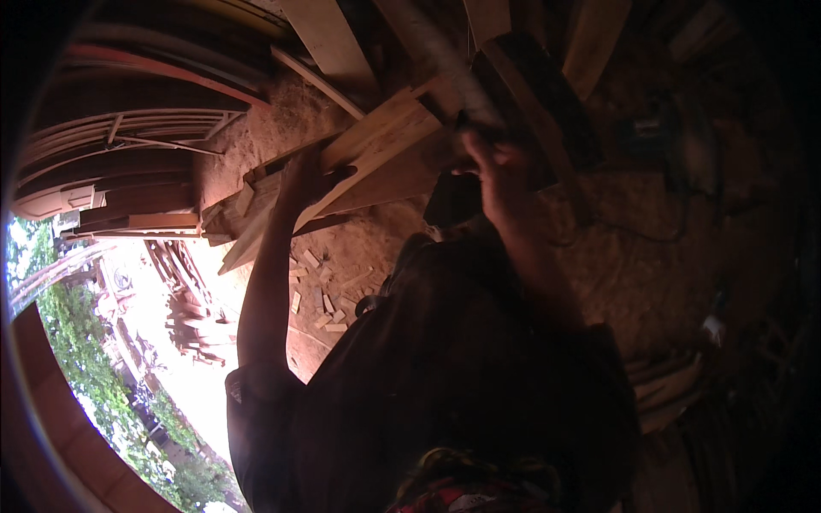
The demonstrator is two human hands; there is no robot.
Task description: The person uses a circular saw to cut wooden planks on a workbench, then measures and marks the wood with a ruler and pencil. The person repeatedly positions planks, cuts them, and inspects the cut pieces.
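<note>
My left hand (310, 178) grips the edge of a long pale wooden plank (376, 141), its thumb lying across the wood. The plank runs slantwise from the lower left up toward the middle. My right hand (499, 175) is closed near the plank's far end, its fingers smeared by motion. What it holds is dark and blurred. A long pale streak (449, 64) stretches away from that hand, too blurred to name. Just below the right hand's fingers shows a dark block-like shape (453, 198). Under the plank lies another wide board (385, 181).
Several small wood offcuts (321, 295) lie on the dusty ground. Boards (329, 38) lean at the far side, with a dark beam (543, 103) beyond my right hand. Stacked timber (128, 192) stands left, beside a bright opening. A cable (641, 232) lies at the right.
</note>
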